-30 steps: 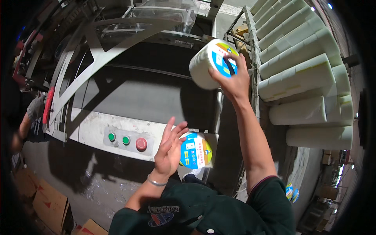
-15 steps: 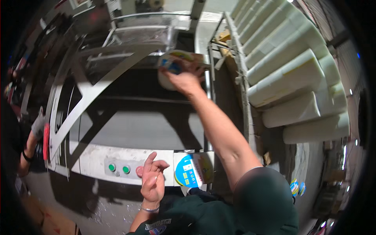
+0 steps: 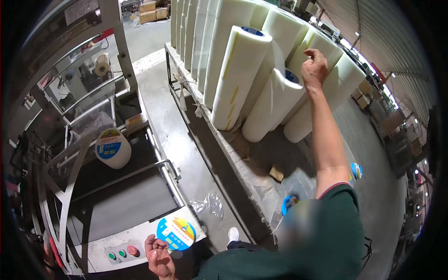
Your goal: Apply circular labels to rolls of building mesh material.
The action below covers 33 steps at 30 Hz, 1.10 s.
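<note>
Grey concrete floor (image 3: pixel 186 140) is seen beside a metal-framed machine (image 3: pixel 93 154); cardboard boxes (image 3: pixel 149 9) are stacked beyond it.

Glossy plastic-film rolls (image 3: pixel 238 74), matt grey metal machine frame (image 3: pixel 116 37), glossy, perhaps paper, round label (image 3: pixel 175 233)

At the lower edge of the frame the left hand (image 3: pixel 158 256) is cut off at the wrist. A round printed label (image 3: pixel 176 233) partly hides its fingertips. The right shoulder is blurred. The tall white rolls (image 3: pixel 242 74) run past the top edge, and the lower ends of the rear ones are hidden.
</note>
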Motion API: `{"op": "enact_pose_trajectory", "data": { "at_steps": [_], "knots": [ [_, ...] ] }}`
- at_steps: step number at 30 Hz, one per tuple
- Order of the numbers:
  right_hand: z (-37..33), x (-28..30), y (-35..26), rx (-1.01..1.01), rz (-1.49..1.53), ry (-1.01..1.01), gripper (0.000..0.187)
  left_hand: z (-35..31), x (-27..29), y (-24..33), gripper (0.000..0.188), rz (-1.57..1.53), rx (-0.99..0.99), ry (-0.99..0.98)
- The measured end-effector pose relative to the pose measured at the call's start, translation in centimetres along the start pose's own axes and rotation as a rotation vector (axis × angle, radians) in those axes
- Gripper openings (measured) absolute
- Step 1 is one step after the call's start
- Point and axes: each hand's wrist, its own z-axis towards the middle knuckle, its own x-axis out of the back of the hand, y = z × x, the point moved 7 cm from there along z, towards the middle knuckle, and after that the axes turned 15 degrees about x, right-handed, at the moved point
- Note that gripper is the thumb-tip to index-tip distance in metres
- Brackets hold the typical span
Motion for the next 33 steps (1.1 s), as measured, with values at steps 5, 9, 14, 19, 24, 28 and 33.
{"op": "enact_pose_trajectory", "data": {
  "at_steps": [5, 9, 14, 19, 24, 28, 33],
  "knots": [
    [6.8, -8.0, 1.9, 0.379, -0.035, -0.319, 0.057, -1.9, -10.5, -4.7, 0.055, 0.108, 0.103, -0.056],
    [6.1, -15.4, 4.0, 0.444, -0.109, -0.659, 0.042, -4.2, -15.8, -7.7, 0.050, 0.130, 0.129, -0.094],
    [8.7, -12.3, 1.7, 0.670, -0.060, -0.885, 0.029, -7.4, -17.9, -7.0, 0.042, 0.237, 0.064, -0.041],
    [9.8, -3.6, -3.7, 0.723, 0.421, -0.714, 0.036, -6.8, -27.7, -4.5, 0.043, 0.816, -0.126, -0.198],
    [3.2, 12.4, -5.7, 0.688, 0.927, -0.626, 0.037, -6.3, -44.5, -3.9, 0.070, 1.441, -0.950, -0.395],
    [-6.4, 18.7, -7.2, 0.016, 1.561, -0.897, 0.030, -6.8, -44.0, -4.6, 0.076, 1.418, -0.873, -0.423],
    [-21.7, 18.0, 0.2, -0.611, 1.995, -0.933, 0.041, -4.3, -40.6, -14.0, 0.092, 1.062, -0.173, -0.671]
  ]
}}
